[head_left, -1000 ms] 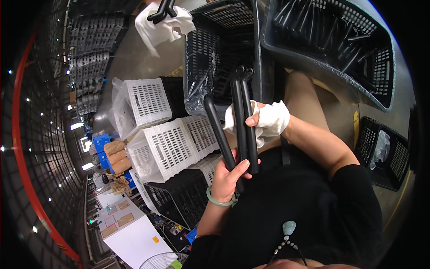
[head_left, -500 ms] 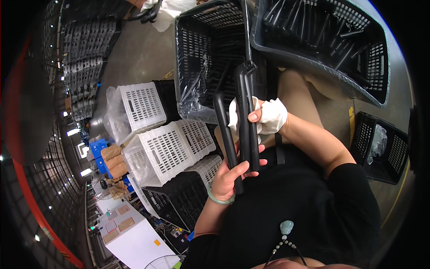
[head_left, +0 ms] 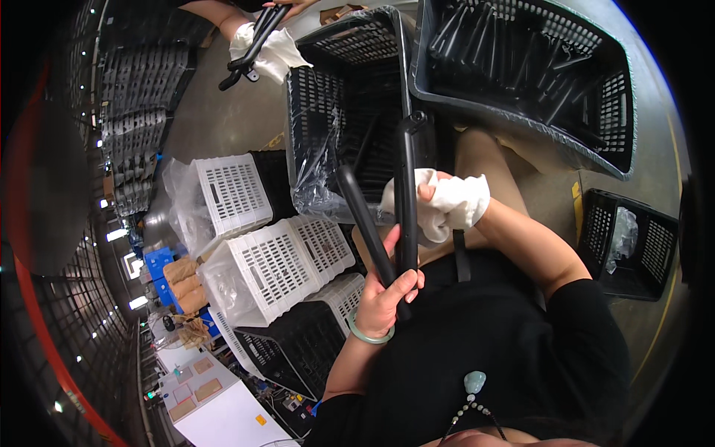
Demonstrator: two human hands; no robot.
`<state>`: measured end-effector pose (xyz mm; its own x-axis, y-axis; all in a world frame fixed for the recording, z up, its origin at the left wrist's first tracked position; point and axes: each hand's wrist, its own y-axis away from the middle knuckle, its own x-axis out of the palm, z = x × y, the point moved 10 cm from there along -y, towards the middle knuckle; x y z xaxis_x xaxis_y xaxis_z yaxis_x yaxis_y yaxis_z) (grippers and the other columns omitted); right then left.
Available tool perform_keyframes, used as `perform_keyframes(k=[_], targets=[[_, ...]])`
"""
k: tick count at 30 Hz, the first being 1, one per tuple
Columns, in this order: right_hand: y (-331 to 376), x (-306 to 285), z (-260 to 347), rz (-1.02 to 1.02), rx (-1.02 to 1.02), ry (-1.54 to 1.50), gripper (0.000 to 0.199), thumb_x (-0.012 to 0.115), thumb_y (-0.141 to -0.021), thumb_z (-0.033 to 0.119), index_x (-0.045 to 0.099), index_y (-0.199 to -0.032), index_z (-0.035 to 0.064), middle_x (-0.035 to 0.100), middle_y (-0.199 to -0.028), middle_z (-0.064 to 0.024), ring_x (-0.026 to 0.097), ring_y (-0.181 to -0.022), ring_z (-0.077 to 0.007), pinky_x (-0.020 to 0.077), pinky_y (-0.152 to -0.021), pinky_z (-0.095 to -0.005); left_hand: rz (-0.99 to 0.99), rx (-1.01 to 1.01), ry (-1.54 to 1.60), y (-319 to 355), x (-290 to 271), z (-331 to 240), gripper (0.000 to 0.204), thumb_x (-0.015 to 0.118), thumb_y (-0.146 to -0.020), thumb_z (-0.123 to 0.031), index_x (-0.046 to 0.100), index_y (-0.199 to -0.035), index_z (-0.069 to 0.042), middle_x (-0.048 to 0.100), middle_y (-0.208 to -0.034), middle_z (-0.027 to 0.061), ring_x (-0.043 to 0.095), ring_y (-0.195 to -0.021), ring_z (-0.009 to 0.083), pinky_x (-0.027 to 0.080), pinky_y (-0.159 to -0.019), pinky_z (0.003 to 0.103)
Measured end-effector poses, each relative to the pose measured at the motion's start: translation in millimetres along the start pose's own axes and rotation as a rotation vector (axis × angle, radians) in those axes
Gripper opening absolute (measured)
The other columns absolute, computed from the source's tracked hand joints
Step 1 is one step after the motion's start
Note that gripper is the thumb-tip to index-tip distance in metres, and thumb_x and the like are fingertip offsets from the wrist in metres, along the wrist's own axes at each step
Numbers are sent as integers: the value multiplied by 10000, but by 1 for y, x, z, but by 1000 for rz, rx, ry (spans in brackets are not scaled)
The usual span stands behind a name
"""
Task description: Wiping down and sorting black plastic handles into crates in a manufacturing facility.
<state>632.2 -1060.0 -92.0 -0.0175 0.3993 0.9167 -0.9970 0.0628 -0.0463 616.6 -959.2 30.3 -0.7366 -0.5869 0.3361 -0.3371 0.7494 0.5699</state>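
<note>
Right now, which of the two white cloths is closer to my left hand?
The near cloth, bunched around your right hand, is closer to your left hand; the far cloth is at top left, with another person's hand.

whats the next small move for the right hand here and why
Probably to close the white cloth around the nearest black rod and draw it along: the right hand holds the cloth, which shows on both sides of that rod, while the left hand grips the rods near their lower ends.
</note>
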Motion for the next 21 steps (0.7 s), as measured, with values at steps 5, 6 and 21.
perform_keyframes(k=[5,6,21], targets=[[42,-18,113,-350,-444,85,416,614,-857,479,546,-734,88,454,-672,-2,538,-667,-126,434,-554,-255,-11,57,8,-10,-1,-4,684,582,-883,12,256,-1480,-61,512,-1041,86,566,-793,135,417,-556,205],[62,-7,131,-385,-438,50,377,597,-877,435,554,-738,88,461,-671,-17,546,-672,-154,442,-569,-274,-31,42,-21,-11,-1,-1,671,562,-885,18,259,-1478,-61,512,-1048,88,545,-764,128,403,-556,211],[38,98,73,-395,-1058,1398,219,487,-943,193,613,-806,78,596,-823,-100,585,-842,-296,365,-1012,-484,204,-115,-28,-24,1,-5,556,453,-929,-70,313,-1467,-84,528,-1035,73,501,-722,92,374,-526,157]])
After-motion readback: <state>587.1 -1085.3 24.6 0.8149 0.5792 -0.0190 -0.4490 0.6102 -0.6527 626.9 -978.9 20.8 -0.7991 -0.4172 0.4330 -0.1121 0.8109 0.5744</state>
